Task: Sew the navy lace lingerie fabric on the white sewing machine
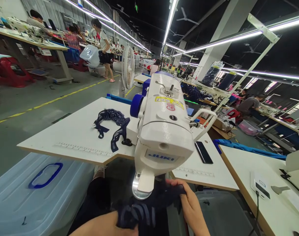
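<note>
A white Juki sewing machine (164,127) stands on a white table (75,131) right in front of me. At the bottom of the view, under its head, both my hands hold a piece of dark navy fabric (149,206). My right hand (191,206) grips the cloth's right edge with curled fingers, just below the machine's round metal part. My left hand (110,226) is wrapped in the cloth at the lower left, its fingers mostly hidden. A navy patterned strap piece (112,126) lies on the table to the left of the machine.
A black phone (203,152) lies on the table right of the machine. A translucent plastic bin with a blue handle (41,193) sits at the lower left. Another white table (269,193) stands at the right. A fan (128,67) and several other workers are farther back.
</note>
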A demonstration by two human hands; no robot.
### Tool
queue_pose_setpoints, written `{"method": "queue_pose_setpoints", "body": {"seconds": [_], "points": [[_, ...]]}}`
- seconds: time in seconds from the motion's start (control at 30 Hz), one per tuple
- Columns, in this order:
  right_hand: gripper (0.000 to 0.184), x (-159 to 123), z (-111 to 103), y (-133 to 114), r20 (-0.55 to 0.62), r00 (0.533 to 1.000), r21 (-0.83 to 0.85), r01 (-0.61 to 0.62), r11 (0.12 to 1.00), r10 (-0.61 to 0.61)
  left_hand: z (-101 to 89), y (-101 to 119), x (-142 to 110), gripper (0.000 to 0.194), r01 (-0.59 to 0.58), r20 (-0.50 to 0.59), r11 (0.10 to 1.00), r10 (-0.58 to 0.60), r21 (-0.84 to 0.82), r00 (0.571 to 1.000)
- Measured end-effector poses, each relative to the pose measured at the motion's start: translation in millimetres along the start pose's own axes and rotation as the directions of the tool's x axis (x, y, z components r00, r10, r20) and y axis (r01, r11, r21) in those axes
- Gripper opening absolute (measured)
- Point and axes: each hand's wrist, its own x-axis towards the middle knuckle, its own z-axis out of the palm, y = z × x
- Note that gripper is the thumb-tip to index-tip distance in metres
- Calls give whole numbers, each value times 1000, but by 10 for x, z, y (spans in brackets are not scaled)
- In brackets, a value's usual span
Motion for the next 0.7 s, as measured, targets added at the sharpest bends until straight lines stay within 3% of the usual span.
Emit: {"method": "queue_pose_setpoints", "body": {"seconds": [0.07, 0.13, 0.23, 0.3, 0.37, 0.5, 0.63, 0.7], "points": [[35, -32, -4, 14, 26, 999, -11, -36, 999, 36, 3, -24, 17, 51, 3, -39, 1000, -4, -21, 999], [34, -63, -29, -26, 140, 983, -81, -105, 991, 116, 9, -33, 18, 60, 9, -71, 997, -14, -80, 997], [29, -93, -40, -149, 348, 906, -179, -187, 966, 240, 28, 8, -15, 76, 44, -100, 990, -58, -133, 993], [42, -95, 19, -220, 455, 852, -135, -222, 966, 259, 48, 53, -47, 77, 64, -116, 988, -82, -144, 990], [52, -78, 135, -256, 482, 841, -78, -241, 967, 248, 69, 88, -71, 75, 88, -123, 982, -109, -165, 986], [38, -1, 380, -269, 470, 873, -198, -34, 980, 126, 86, 91, -87, 72, 67, -162, 979, -99, -192, 982], [26, 55, 407, -359, 520, 844, -431, 127, 894, 130, 41, 39, -109, 69, 70, -284, 982, -117, -173, 952], [20, 63, 346, -452, 572, 816, -428, 213, 878, 80, 0, 14, -138, 67, 113, -328, 983, -156, -145, 932]]}}
